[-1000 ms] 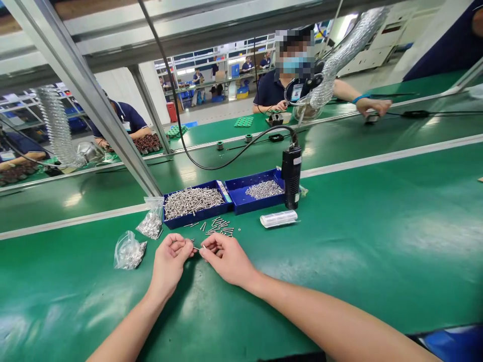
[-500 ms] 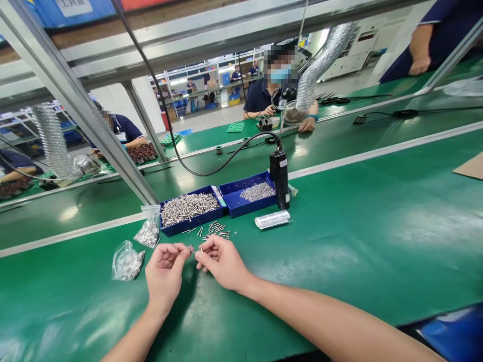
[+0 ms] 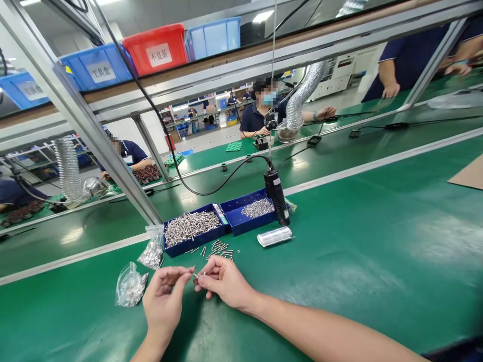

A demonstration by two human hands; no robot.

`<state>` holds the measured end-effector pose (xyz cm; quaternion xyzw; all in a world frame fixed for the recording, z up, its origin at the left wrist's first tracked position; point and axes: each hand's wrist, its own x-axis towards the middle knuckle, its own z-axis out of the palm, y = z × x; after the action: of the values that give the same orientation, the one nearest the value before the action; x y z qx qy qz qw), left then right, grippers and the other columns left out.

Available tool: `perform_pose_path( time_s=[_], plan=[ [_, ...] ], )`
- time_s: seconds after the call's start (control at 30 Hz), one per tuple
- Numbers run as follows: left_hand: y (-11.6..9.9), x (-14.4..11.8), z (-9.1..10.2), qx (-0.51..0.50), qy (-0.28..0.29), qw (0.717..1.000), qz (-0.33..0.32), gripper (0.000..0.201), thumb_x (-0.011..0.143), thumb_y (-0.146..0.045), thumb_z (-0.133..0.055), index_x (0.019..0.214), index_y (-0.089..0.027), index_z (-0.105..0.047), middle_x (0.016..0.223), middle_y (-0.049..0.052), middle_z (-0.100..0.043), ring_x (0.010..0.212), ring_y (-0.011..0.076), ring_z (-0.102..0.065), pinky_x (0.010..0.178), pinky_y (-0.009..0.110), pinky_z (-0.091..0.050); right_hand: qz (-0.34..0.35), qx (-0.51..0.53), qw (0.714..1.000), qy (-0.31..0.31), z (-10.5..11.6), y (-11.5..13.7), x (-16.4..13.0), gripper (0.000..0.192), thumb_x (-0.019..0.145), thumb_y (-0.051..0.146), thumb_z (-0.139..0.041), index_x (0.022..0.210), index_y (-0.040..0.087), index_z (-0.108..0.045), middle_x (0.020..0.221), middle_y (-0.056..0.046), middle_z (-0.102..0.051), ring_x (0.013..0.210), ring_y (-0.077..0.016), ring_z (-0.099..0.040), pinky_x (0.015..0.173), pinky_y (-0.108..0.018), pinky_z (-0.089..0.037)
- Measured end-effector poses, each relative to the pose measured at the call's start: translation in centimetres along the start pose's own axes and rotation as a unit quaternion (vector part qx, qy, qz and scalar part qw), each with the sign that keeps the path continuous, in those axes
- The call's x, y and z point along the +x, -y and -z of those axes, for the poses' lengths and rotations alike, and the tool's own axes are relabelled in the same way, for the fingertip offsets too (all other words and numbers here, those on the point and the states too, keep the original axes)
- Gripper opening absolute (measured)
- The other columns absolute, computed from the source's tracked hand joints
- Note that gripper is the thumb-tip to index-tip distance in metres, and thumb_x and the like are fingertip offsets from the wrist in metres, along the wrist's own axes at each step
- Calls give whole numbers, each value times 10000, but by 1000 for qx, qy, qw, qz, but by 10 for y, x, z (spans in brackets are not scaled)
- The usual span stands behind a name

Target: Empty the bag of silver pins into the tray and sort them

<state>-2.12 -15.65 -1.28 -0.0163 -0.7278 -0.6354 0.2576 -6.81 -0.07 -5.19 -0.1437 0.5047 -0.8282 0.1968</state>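
In front of me, a thin metal screw (image 3: 195, 276) bridges the fingertips of both hands. My left hand (image 3: 164, 294) is closed in a pinch at its left end. Thumb and fingers of my right hand (image 3: 228, 284) close on the other end, and a second small shiny piece shows by that thumb. Just beyond the hands lies a loose pile of screws (image 3: 221, 248) on the green mat. Behind it stand a blue tray full of screws (image 3: 192, 226) and a blue tray with small metal parts (image 3: 258, 207), perhaps nuts or washers.
A black electric screwdriver (image 3: 277, 196) hangs on its cable by the right tray, near a rolled clear-and-white packet (image 3: 274, 236). Two plastic bags of small parts, a nearer bag (image 3: 131, 286) and a farther bag (image 3: 151, 251), lie left. A metal post (image 3: 109, 151) rises behind; co-workers sit across.
The view has tilted up, bringing bins on the overhead shelf into sight. Both hands keep their pinch around the screw. A co-worker opposite has stretched an arm out to the right.
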Motion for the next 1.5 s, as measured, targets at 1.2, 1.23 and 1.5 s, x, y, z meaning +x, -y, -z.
perform_pose_path(
  time_s=[1.2,1.23,1.5],
  plan=[
    [22,28,17,-155,44,931,328,567,576,-248,-974,1028,-113,-660,909,109,-780,820,184,-753,751,230,-612,168,-649,733,117,43,46,1,257,927,120,-547,943,230,-779,965,-73,-730,872,-213,-659,784,-308,-496],
    [22,27,16,-156,45,929,333,572,568,-246,-978,1027,-110,-665,919,118,-780,829,191,-755,755,234,-615,179,-655,725,110,42,46,1,262,936,126,-541,935,229,-782,1006,-82,-718,884,-212,-651,779,-306,-491],
    [12,18,10,-130,67,925,350,689,577,-261,-971,1160,-76,-656,1013,174,-777,845,207,-758,772,242,-615,48,-392,919,13,26,34,0,337,787,249,-782,1115,183,-738,721,-1,-694,634,-159,-631,658,-278,-510]
  ],
)
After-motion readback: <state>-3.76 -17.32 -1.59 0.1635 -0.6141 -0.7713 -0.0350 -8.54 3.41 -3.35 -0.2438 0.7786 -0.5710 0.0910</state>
